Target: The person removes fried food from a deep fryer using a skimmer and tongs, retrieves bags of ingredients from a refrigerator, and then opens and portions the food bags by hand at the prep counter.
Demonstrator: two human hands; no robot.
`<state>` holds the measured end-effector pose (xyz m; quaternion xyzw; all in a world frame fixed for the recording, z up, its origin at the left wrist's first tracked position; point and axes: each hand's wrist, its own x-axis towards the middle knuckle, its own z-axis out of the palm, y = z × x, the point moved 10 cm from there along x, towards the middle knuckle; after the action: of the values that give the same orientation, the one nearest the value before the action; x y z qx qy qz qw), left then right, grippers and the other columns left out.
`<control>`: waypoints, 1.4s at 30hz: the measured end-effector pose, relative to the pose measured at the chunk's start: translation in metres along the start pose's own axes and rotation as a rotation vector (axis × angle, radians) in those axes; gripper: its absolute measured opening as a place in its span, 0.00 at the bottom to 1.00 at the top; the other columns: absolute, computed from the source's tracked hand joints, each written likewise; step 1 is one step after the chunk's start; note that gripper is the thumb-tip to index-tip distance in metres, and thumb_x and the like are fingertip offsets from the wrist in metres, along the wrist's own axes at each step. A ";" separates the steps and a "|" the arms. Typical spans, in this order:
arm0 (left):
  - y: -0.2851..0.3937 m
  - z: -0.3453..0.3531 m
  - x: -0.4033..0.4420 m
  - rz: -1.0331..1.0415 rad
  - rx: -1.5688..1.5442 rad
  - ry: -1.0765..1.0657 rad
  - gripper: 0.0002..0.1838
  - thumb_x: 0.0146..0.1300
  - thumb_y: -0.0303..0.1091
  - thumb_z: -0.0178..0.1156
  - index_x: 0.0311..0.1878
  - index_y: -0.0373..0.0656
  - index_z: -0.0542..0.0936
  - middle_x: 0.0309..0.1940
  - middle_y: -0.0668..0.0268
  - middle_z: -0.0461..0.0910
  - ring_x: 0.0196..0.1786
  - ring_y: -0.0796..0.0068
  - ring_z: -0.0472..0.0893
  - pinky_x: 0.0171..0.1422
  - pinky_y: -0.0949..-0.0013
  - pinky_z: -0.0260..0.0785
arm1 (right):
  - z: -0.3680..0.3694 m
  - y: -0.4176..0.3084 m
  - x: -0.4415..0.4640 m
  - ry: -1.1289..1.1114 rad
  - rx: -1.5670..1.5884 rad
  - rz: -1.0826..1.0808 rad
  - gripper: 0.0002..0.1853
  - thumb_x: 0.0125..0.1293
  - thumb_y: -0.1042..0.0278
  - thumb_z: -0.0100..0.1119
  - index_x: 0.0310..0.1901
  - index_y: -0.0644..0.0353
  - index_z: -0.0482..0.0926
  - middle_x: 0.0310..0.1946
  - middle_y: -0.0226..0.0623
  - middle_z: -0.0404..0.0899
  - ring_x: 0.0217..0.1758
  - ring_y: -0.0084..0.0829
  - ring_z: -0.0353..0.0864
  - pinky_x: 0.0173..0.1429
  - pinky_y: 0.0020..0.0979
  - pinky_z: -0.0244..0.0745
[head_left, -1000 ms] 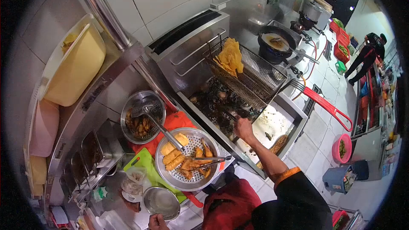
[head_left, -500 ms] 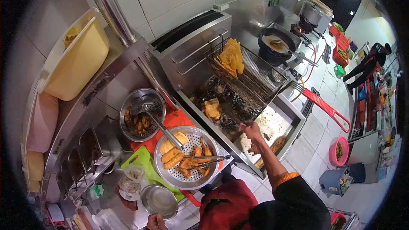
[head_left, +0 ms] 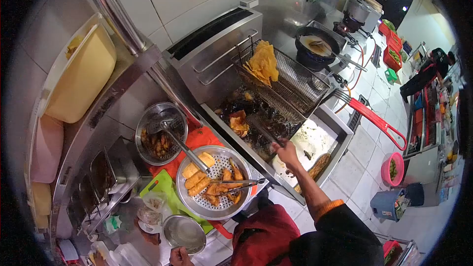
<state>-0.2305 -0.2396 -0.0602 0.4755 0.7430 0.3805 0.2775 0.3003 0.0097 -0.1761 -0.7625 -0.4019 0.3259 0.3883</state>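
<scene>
My right hand (head_left: 287, 154) is closed round the end of a dark, long cooking utensil (head_left: 266, 129), whose far end reaches into the fryer's oil; its exact kind is hard to make out. Beside that end a browned, folded piece of fried food (head_left: 239, 123) floats in the dark oil (head_left: 231, 104). Above the oil rests a wire fryer basket (head_left: 303, 86) with a red handle, and yellow fried sheets (head_left: 263, 63) stand in it. My left hand (head_left: 181, 257) shows at the bottom edge, fingers curled, near a small metal bowl (head_left: 184, 234). Whatever it may hold is hidden.
A perforated metal bowl (head_left: 189, 201) holds fried pieces and metal tongs (head_left: 234, 182). Behind it stands a colander (head_left: 143, 153) with a ladle. A green cutting board (head_left: 162, 182) lies under them. A black wok (head_left: 301, 54) sits beyond the fryer. One person (head_left: 431, 71) stands far right.
The fried piece has shifted left in the oil and shows a browner side. My right hand and its utensil have moved slightly. The view has also shifted a little.
</scene>
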 end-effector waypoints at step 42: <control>0.041 -0.007 0.007 0.048 -0.163 0.084 0.12 0.62 0.38 0.58 0.34 0.36 0.75 0.24 0.70 0.71 0.28 0.80 0.66 0.33 0.75 0.62 | -0.182 -0.295 -0.025 0.131 -0.357 -0.605 0.18 0.61 0.62 0.56 0.46 0.69 0.76 0.39 0.55 0.79 0.46 0.46 0.80 0.47 0.36 0.72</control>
<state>-0.2184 -0.2243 -0.0223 0.4527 0.7090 0.4656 0.2747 0.3299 0.0387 0.1690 -0.6841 -0.6343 0.0713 0.3529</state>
